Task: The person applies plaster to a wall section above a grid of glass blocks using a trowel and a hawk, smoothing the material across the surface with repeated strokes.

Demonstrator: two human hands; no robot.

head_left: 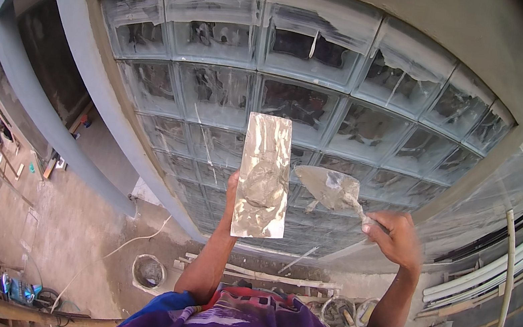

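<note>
A rectangular plastering trowel, its flat face turned up, carries a lump of wet grey mortar. My left hand grips it from underneath, so most of the fingers are hidden behind the blade. To its right, my right hand is closed around the handle of a pointed trowel, whose blade is smeared with mortar. The pointed blade is just apart from the rectangular one. Both tools are in front of a glass block wall, with whitish smears across its top row.
Far below on the ground stand a bucket and a round container of grey material. Bamboo poles and white pipes lie to the right. A curved grey column rises on the left. A blue bag lies at lower left.
</note>
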